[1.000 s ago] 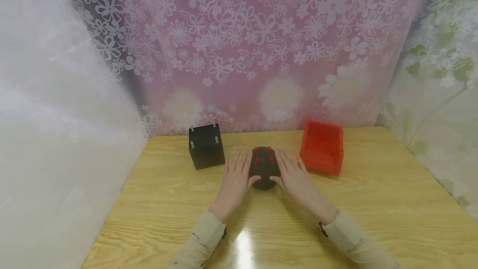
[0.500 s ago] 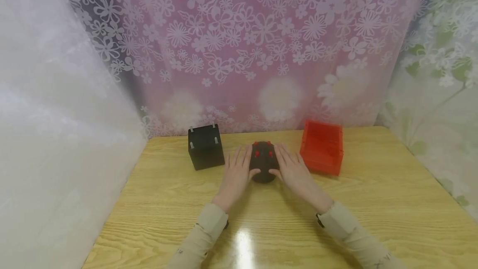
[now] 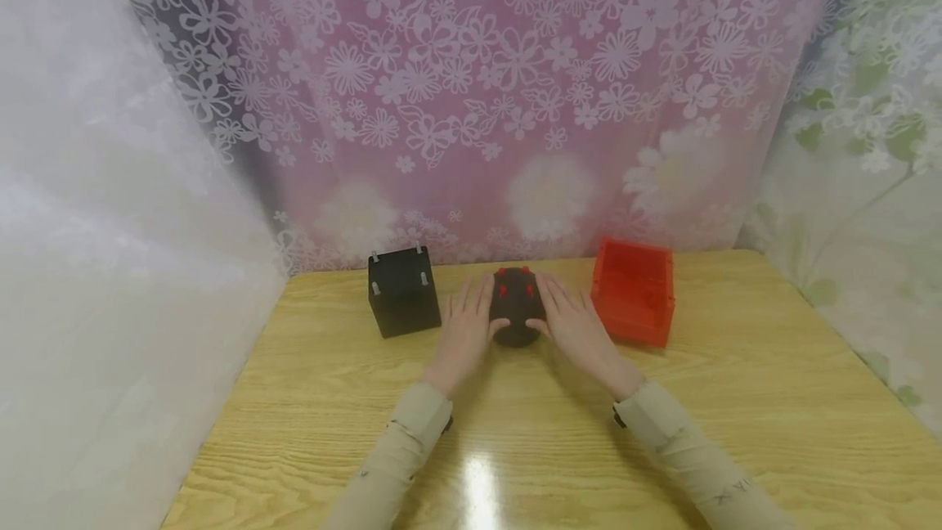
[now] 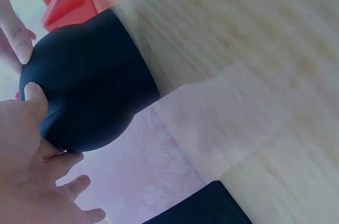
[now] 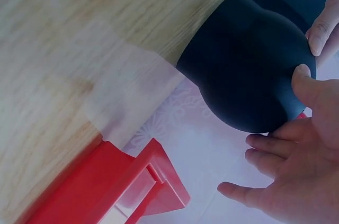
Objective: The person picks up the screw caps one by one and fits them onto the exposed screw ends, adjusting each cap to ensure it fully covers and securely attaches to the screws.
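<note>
Both hands hold a black rounded pot-like object (image 3: 517,313) from its two sides. Several red pegs (image 3: 514,280) stick up from its top; in the wrist views its body (image 4: 95,81) bulges, then narrows toward a straight-edged base. My left hand (image 3: 462,338) has its thumb on the near face and forefinger round the left side, the other fingers spread. Mirroring it, my right hand (image 3: 584,338) lays its thumb (image 5: 302,73) on the near face and its fingers along the right side. What the object is cannot be told.
On the wooden table (image 3: 331,415), a black box (image 3: 405,297) with upright grey pegs at its corners stands left of the left hand. An open red bin (image 3: 634,293) is just right of the right hand. A flowered pink curtain (image 3: 471,145) hangs behind the table.
Both hands and the black rounded object between them have moved away from me, toward the curtain, and slightly left. The black box and red bin stay in place.
</note>
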Tool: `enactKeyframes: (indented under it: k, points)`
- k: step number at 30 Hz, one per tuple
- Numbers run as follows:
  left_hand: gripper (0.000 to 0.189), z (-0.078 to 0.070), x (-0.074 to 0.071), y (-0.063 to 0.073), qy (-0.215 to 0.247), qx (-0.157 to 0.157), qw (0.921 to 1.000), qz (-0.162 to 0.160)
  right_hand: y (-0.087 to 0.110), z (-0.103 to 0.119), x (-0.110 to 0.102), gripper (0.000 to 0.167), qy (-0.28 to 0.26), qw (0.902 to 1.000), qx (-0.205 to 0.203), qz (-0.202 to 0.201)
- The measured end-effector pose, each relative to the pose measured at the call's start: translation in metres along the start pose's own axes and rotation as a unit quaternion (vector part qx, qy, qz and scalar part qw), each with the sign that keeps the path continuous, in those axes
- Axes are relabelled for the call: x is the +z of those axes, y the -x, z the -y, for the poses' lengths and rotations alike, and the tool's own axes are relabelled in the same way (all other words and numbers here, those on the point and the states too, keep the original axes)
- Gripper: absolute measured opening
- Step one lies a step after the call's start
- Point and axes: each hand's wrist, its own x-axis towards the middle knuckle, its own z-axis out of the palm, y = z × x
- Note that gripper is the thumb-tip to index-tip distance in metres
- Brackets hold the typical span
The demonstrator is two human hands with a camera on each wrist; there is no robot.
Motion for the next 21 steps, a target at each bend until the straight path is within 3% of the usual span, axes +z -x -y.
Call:
enactKeyframes:
  k: [12, 21]
  points:
    - [0.078, 0.011, 0.01, -0.024, -0.011, -0.015, 0.9998, 0.007, -0.019, -0.013, 0.009, 0.082, -0.024, 0.9997, 0.008, 0.002]
    - [0.079, 0.014, 0.012, -0.034, 0.027, -0.028, 0.9991, 0.017, -0.029, -0.02, 0.011, 0.081, -0.038, 0.9984, 0.025, 0.035]
